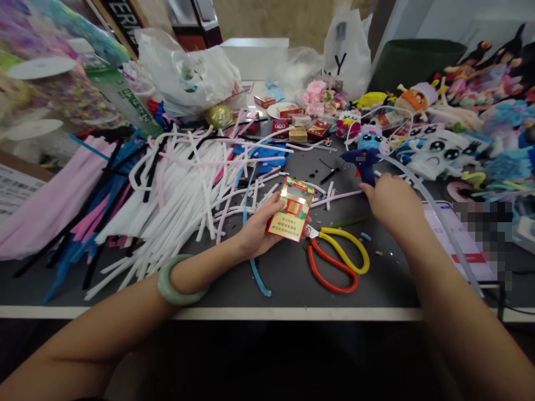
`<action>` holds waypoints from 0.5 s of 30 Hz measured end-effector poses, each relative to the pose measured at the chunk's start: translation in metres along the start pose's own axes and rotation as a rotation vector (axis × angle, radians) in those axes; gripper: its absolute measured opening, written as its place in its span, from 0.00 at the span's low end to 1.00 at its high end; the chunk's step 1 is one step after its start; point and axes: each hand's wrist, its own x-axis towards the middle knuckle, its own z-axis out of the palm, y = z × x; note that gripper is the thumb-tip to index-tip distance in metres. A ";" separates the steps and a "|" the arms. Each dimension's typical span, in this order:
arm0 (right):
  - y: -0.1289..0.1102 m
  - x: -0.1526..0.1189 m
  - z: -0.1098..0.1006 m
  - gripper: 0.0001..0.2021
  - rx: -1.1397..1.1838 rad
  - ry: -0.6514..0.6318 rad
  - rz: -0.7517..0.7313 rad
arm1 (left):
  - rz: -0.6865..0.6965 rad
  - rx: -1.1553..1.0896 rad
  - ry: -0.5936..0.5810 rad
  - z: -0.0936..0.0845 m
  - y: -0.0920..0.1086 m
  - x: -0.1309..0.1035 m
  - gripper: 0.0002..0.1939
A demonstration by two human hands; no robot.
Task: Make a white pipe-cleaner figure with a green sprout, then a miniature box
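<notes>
My left hand (262, 227) is wrapped round a cigarette box (291, 209), gold and red with green patches, tilted up above the dark table. A jade-coloured bangle (180, 280) circles the left wrist. Over to the right, my right hand (390, 200) grips the handle of a blue glue gun (363, 162), whose nozzle points left. A long clear glue stick (434, 206) trails from its back end. Between the hands lies a pair of scissors (337, 260) with one yellow and one red handle loop; the box and left hand hide part of the blades.
White pipe cleaners (179, 195) heap up on the left, beside pink, blue and black ones. Small boxes (297, 133) and plastic bags (188, 69) stand at the back. Plush-like figures (445, 153) crowd the right, near a lit tablet (457, 239). The table's pale front edge (292, 313) runs below.
</notes>
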 end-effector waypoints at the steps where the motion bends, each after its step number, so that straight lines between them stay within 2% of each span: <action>1: -0.003 0.007 0.002 0.24 0.030 0.021 0.010 | -0.026 0.005 -0.038 -0.001 0.000 0.000 0.21; 6: -0.010 0.038 0.014 0.20 0.206 0.082 0.040 | -0.088 -0.014 -0.132 -0.003 -0.002 0.000 0.27; 9: -0.009 0.046 0.015 0.19 0.242 0.117 0.026 | -0.072 -0.036 -0.120 -0.003 -0.003 0.000 0.23; 12: -0.006 0.046 0.007 0.19 0.272 0.190 0.028 | -0.054 -0.053 -0.093 -0.001 -0.002 -0.001 0.20; 15: -0.002 0.035 -0.009 0.17 0.302 0.250 0.004 | -0.010 -0.026 -0.140 0.000 -0.002 -0.003 0.21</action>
